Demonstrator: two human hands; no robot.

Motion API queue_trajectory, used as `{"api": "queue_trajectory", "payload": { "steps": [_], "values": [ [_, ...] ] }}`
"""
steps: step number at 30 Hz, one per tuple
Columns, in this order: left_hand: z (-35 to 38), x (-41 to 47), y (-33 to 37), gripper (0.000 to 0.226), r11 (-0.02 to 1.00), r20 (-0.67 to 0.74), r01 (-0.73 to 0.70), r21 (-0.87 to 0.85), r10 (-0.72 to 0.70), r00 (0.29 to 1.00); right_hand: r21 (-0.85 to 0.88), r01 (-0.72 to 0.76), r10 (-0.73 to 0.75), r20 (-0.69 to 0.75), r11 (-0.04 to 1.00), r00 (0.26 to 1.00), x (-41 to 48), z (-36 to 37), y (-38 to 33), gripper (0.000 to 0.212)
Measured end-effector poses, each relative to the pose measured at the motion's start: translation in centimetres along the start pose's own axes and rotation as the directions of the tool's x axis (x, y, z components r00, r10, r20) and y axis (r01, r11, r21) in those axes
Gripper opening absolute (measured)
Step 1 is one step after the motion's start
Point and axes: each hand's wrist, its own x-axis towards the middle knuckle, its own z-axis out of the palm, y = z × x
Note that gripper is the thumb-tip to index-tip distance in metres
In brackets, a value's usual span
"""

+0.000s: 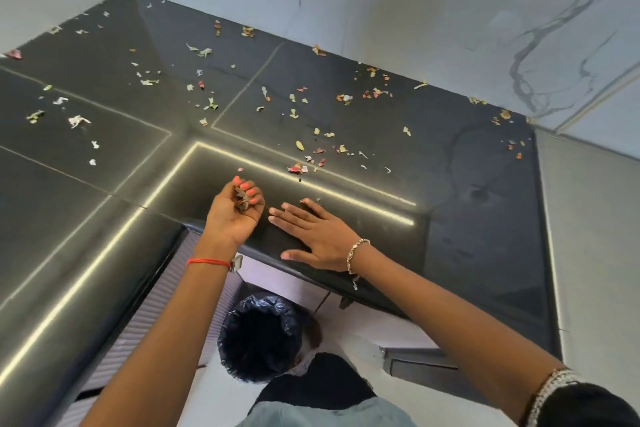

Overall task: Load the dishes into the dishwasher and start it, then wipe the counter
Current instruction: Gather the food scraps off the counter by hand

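Observation:
A glossy black counter (346, 121) fills the corner and is strewn with several small scraps (301, 146) of peel, petals and paper. My left hand (235, 211) is cupped palm up at the counter's inner front edge and holds a small heap of gathered scraps (242, 201). My right hand (311, 232) lies flat beside it, fingers straight and pressed on the counter near the edge, with a scrap (304, 200) at its fingertips. No dishes or dishwasher are in view.
A bin lined with a black bag (259, 336) stands on the floor below the counter's inner corner, directly under my hands. White marble walls (415, 10) back the counter. Ribbed cabinet fronts (156, 322) lie below the left run. The counter ends at the right by a pale panel (588, 253).

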Motion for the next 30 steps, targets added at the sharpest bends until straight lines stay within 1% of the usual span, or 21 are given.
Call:
{"api": "queue_trajectory", "payload": {
  "steps": [2,4,5,7,9,11,13,14,15,19,21,24,25,26,27,29,30],
  "values": [
    [-0.2,0.5,0.7,0.057,1.0,-0.004,-0.023,-0.011,0.023,1.0,-0.02,-0.048,0.048,-0.006,0.999,0.999,0.9,-0.6,1.6,0.071],
    [-0.3,0.9,1.4,0.06,0.999,-0.015,-0.048,-0.009,0.048,0.999,0.013,-0.13,0.131,-0.031,0.991,0.991,2.1,-1.0,3.4,0.077],
    [-0.3,1.0,1.7,0.057,0.998,-0.023,-0.06,-0.009,0.06,0.998,0.037,-0.171,0.172,-0.051,0.985,0.984,2.7,-1.1,4.0,0.079],
    [-0.1,1.3,2.4,0.043,0.996,-0.04,-0.086,-0.013,0.085,0.996,0.079,-0.209,0.216,-0.089,0.975,0.972,4.2,-1.6,4.4,0.078],
    [0.1,1.7,3.1,0.029,0.993,-0.053,-0.118,-0.023,0.116,0.992,0.081,-0.154,0.163,-0.118,0.985,0.979,5.8,-2.2,3.1,0.072],
    [0.3,2.5,3.9,0.023,0.989,-0.077,-0.147,-0.03,0.145,0.986,0.061,-0.055,0.061,-0.096,0.997,0.993,7.5,-2.2,1.0,0.063],
    [0.4,3.2,4.4,0.037,0.984,-0.099,-0.176,-0.04,0.171,0.98,0.025,0.003,-0.002,-0.056,1.0,0.998,9.2,-1.5,-0.6,0.062],
    [0.6,3.5,4.7,0.042,0.982,-0.105,-0.183,-0.041,0.178,0.978,0.01,0.006,-0.006,-0.044,1.0,0.999,10.2,-1.3,-1.0,0.063],
    [0.8,3.6,5.0,0.042,0.981,-0.103,-0.188,-0.038,0.184,0.978,-0.001,-0.007,0.006,-0.038,1.0,0.999,10.9,-1.3,-1.1,0.064],
    [1.0,4.3,5.9,0.032,0.977,-0.121,-0.213,-0.029,0.208,0.971,-0.01,-0.124,0.124,-0.057,0.992,0.991,12.3,-1.6,0.2,0.069],
    [0.9,4.7,6.3,0.029,0.975,-0.125,-0.215,-0.05,0.208,0.97,0.004,-0.22,0.219,-0.078,0.976,0.972,11.8,-1.8,1.8,0.07],
    [0.8,5.0,6.8,0.017,0.977,-0.106,-0.204,-0.066,0.197,0.975,0.017,-0.419,0.417,-0.125,0.908,0.9,10.4,-2.0,4.7,0.084],
    [0.9,5.1,6.9,0.017,0.977,-0.101,-0.2,-0.069,0.193,0.976,0.037,-0.447,0.448,-0.132,0.894,0.884,9.8,-2.2,5.4,0.088],
    [1.0,5.3,6.9,0.021,0.978,-0.098,-0.196,-0.071,0.189,0.977,0.061,-0.426,0.431,-0.131,0.903,0.893,9.2,-2.5,5.7,0.089],
    [1.2,5.5,6.8,0.026,0.978,-0.099,-0.196,-0.068,0.189,0.977,0.083,-0.358,0.366,-0.124,0.93,0.922,8.5,-2.8,5.6,0.087],
    [1.6,5.9,6.5,0.031,0.979,-0.111,-0.198,-0.047,0.192,0.975,0.11,-0.159,0.169,-0.094,0.981,0.981,7.1,-3.0,4.4,0.082],
    [1.7,6.1,6.3,0.031,0.98,-0.114,-0.195,-0.042,0.189,0.975,0.107,-0.068,0.076,-0.067,0.992,0.995,6.5,-2.8,3.5,0.079]
  ]
}}
